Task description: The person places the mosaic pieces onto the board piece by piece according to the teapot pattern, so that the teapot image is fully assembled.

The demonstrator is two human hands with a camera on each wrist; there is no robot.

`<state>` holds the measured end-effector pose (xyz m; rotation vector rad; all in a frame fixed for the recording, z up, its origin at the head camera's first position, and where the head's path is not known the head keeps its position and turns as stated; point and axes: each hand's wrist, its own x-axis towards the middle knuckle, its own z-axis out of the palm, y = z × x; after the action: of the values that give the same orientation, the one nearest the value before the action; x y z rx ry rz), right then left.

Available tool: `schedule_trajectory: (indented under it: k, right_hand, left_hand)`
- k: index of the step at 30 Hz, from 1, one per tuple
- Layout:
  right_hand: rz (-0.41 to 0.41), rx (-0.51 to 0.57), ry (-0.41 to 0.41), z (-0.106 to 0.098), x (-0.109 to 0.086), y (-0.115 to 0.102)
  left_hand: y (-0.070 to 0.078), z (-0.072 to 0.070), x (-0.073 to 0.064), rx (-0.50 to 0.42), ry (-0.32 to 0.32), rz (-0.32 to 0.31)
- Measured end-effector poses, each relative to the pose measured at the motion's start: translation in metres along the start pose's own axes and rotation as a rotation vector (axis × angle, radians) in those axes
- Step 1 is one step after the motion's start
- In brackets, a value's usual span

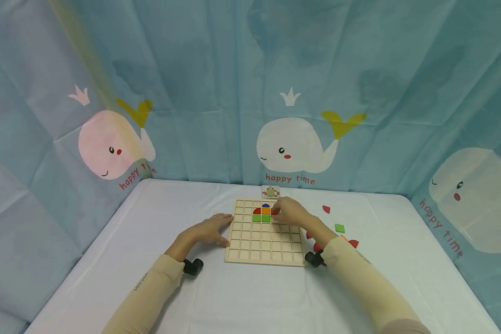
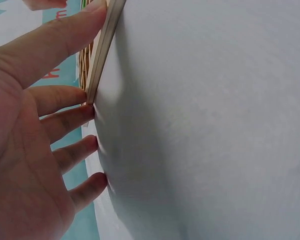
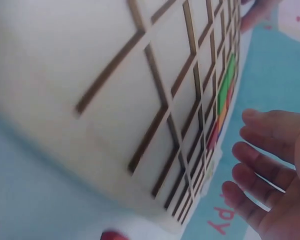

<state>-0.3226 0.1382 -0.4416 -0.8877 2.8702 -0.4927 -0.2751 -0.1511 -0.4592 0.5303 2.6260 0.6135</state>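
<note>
Pale wooden grid board [image 1: 255, 242] lies on the white counter [image 1: 242, 297], directly right of the left grip [image 1: 210, 228] and partly beneath the right grip [image 1: 292, 212].

Left grip: fingers spread, thumb and fingertips against the board's left edge; nothing held. Reads as steadying.

Right grip: fingers bent, thumb and index tips near each other over the far part of the grid. No tile visible between them; cannot tell whether one is pinched.

Just left of the right grip's fingertips: orange tile [image 1: 266, 210] with blue tile [image 1: 266, 205] beyond it, first red tile [image 1: 257, 211] to its left, green tiles [image 1: 256, 218] on its near side. Second red tile [image 1: 274, 211] partly hidden by the right grip. Pattern card [image 1: 270, 192] beyond and slightly left of that grip; details too small to read. Loose red pieces [image 1: 326, 209] and loose green piece [image 1: 339, 228] lie right of it.

Step in hand, judged: setting or adjusting a tile at the right end of the figure, probably after the card. Next move probably calls for seating it flat without nudging its neighbours, left grip bracing, then the right grip travelling right for another loose piece.
</note>
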Motion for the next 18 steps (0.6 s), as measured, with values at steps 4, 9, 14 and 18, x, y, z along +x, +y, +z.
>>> schedule_trajectory:
  k: [4, 9, 14, 18]
  right_hand:
    - [0.043, 0.008, -0.014, -0.006, -0.008, 0.005]
    - [0.061, 0.027, -0.002, -0.015, -0.024, 0.012]
    - [0.100, 0.059, 0.007, -0.022, -0.037, 0.023]
    - [0.144, 0.074, 0.018, -0.027, -0.045, 0.033]
  left_hand:
    - [0.001, -0.001, -0.001, -0.001, -0.002, -0.001]
    - [0.001, 0.000, -0.001, 0.009, 0.001, 0.008]
    - [0.001, 0.000, -0.001, 0.012, 0.002, 0.010]
    - [0.002, -0.002, -0.002, 0.006, 0.000, 0.002]
